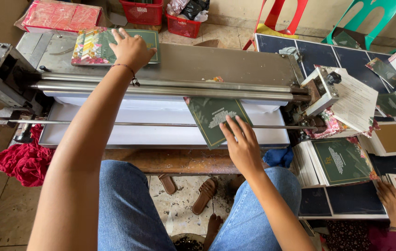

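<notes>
Under rollers (pixel 161 88), green card (pixel 214 121), right hand (pixel 242 146) flat, fingers open. Left hand (pixel 130 49) open on stack (pixel 91 46). Fingers may get pinched; card may go crooked.

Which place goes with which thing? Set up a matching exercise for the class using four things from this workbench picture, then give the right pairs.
Things:
1. left hand
2. right hand
3. red cloth
4. green chair

Places:
A. on the dark green card feeding under the rollers
B. far right corner, behind the table
C. on the floral card stack beyond the rollers
D. hanging at the machine's left end

Pairs: 1-C, 2-A, 3-D, 4-B
</notes>
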